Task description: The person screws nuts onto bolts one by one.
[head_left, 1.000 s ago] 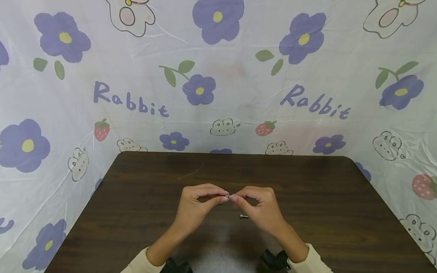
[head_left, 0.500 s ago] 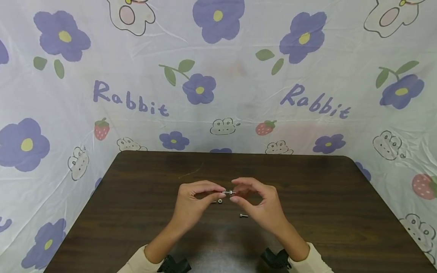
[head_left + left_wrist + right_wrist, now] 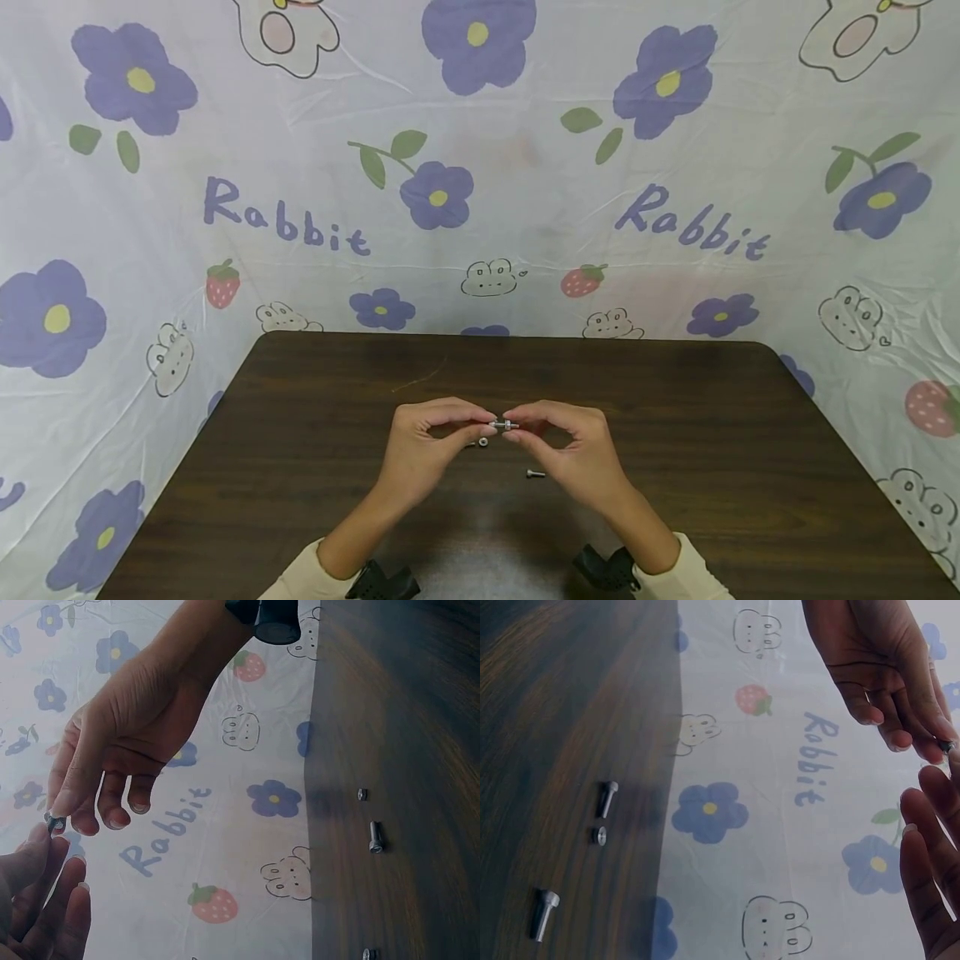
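Nearest us, at the bottom edge, come two cream sleeves (image 3: pixel 311 575) with black wrist cameras (image 3: pixel 384 581) beside them. Beyond, one loose screw (image 3: pixel 535 474) lies on its side, at five o'clock from the piece between our hands. A little farther off, at eight o'clock, we see a loose nut (image 3: pixel 483 442), and just past it at nine o'clock a second loose screw (image 3: pixel 470 444), partly hidden by our thumb.

Above these, our left hand (image 3: pixel 422 446) comes in from eight o'clock, pinching one end of the held screw (image 3: pixel 497 424) between thumb and forefinger. The screw lies level in the air, its free end pointing to three o'clock and carrying the held nut (image 3: pixel 507 425). Our right hand (image 3: pixel 583 450) reaches in from four o'clock, grasping that nut, forefinger above and thumb below.

Farther back on the dark wooden table (image 3: pixel 645 392), at ten o'clock, runs a thin pale line (image 3: pixel 420 381) (scratch or hair, we cannot tell). Farthest, at twelve, hangs a white cloth (image 3: pixel 517 208) printed with purple flowers.
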A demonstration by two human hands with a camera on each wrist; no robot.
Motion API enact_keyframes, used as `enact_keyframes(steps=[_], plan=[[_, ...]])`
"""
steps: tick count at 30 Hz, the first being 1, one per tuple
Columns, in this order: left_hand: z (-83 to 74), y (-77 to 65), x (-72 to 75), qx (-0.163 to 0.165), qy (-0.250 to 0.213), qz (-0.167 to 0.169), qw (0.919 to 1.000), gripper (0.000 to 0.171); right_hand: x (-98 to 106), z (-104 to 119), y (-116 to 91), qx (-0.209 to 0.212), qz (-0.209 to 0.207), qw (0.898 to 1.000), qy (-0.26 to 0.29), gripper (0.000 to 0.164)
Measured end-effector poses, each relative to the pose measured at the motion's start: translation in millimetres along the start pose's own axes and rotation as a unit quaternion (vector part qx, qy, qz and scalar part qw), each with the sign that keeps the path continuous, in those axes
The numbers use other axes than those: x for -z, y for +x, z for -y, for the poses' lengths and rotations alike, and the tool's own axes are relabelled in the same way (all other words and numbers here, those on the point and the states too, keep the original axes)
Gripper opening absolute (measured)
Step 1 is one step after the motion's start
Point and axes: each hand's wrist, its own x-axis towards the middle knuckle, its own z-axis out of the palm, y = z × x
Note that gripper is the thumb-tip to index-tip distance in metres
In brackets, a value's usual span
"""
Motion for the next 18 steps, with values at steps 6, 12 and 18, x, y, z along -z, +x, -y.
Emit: enact_keyframes(steps=[6, 12, 18], plan=[[0.9, -0.2, -1.0, 0.000, -0.004, 0.000, 1.0000, 0.010, -0.5, 1.4, 0.4, -0.017, 0.003, 1.000, -0.005, 0.024], [2.4, -1.5, -2.2, -0.004, 0.000, 0.003, 1.0000, 0.010, -1.7, 1.5, -0.7, -0.020, 0.004, 1.000, 0.001, 0.021], [3.4, -2.4, -3.6, -0.016, 0.008, 0.005, 0.9998, 0.009, -2.3, 0.7, -1.8, -0.025, 0.008, 1.000, 0.003, 0.014]])
